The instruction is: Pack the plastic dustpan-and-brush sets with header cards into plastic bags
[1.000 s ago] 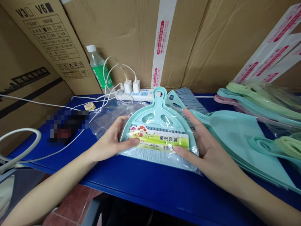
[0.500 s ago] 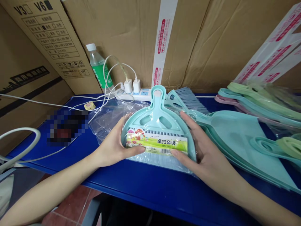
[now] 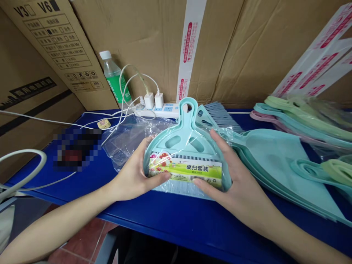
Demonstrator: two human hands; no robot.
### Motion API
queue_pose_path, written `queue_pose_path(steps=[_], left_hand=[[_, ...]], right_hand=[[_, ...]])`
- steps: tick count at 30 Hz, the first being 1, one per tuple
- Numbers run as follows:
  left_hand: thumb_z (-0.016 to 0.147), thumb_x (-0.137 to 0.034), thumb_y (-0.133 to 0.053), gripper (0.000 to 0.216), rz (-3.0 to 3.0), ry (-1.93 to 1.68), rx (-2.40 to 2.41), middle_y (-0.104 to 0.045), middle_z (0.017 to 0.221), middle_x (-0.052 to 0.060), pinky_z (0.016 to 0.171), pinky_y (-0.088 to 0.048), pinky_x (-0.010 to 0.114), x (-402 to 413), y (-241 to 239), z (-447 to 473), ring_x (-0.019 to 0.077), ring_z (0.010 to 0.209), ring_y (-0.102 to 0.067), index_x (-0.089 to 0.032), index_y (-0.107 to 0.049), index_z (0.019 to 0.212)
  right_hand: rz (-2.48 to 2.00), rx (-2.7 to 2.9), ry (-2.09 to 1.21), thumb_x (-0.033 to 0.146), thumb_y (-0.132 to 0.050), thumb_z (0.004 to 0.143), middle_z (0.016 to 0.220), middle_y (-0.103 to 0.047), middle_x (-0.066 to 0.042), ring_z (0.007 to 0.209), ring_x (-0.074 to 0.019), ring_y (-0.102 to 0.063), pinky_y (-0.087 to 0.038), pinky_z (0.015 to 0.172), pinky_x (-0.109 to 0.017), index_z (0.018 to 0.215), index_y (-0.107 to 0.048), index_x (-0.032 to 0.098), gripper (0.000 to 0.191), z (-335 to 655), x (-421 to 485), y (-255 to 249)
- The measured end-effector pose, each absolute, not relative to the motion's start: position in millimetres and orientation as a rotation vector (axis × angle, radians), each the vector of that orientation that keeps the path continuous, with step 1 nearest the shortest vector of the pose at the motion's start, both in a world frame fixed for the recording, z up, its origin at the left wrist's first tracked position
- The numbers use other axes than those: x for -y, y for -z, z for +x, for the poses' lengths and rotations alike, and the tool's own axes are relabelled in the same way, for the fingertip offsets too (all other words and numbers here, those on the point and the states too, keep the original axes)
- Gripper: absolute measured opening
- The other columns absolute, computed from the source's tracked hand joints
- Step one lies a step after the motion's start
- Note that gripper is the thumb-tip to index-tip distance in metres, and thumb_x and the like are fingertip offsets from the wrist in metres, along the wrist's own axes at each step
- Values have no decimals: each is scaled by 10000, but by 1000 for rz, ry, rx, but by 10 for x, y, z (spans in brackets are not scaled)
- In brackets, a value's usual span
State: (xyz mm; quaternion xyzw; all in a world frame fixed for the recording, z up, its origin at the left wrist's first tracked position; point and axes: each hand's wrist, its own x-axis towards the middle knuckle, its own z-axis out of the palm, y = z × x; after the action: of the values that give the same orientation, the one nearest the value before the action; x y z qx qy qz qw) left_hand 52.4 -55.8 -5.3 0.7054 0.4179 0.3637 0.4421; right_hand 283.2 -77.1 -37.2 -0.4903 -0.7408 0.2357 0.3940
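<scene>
Between both hands is a mint-green dustpan and brush set (image 3: pixel 183 141) in a clear plastic bag, handle pointing away from me. A colourful label (image 3: pixel 189 171) lies across it under the film. My left hand (image 3: pixel 137 172) grips its left edge, thumb on the label. On the right edge, my right hand (image 3: pixel 239 183) holds it, thumb over the label's lower part and index finger along the rim. Behind it lie a loose hand brush (image 3: pixel 217 115) and a crumpled clear plastic bag (image 3: pixel 123 141). A stack of mint dustpans (image 3: pixel 277 150) sits right of my right hand.
Wrapped green, blue and pink pieces (image 3: pixel 302 113) lie at the back right. A white power strip (image 3: pixel 170 110) with chargers and cables stands by a water bottle (image 3: pixel 114 79). Cardboard boxes (image 3: pixel 154 44) wall off the back of the blue table (image 3: pixel 165 223). A blurred dark object (image 3: pixel 78 150) lies left.
The bagged set has turned slightly in my hands, its handle now leaning a little to the right. My right thumb has slid slightly left on the label.
</scene>
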Motion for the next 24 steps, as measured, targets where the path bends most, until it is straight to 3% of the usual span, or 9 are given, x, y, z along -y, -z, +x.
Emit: queue_pose_path(steps=[9,15,24], left_hand=[[759,-225,-744,550,1717,-898,-1020,-654,1091,61,848,-569,369,520,103,489,236,1003,-655,-193,-449,1222],[705,-200,-793,595,1681,-907,-989,-664,1127,67,835,-571,372,507,103,507,256,1032,-654,-195,-470,1206],[761,-202,-766,544,1611,-874,-903,-672,1150,88,791,-566,332,512,64,446,257,1019,-669,-182,-470,1217]], right_hand=[[-1199,1964,-566,360,-560,939,1650,-150,11,1477,-306,-125,-407,1113,-507,1572,-51,379,812,2875,765,362],[-1199,1966,-566,351,-557,945,1651,-129,21,1474,-313,-105,-389,1125,-509,1571,-4,399,836,2875,767,360],[-1200,2002,-654,412,-508,973,1654,-4,31,1468,-299,-50,-334,1141,-510,1559,96,384,843,2924,772,367]])
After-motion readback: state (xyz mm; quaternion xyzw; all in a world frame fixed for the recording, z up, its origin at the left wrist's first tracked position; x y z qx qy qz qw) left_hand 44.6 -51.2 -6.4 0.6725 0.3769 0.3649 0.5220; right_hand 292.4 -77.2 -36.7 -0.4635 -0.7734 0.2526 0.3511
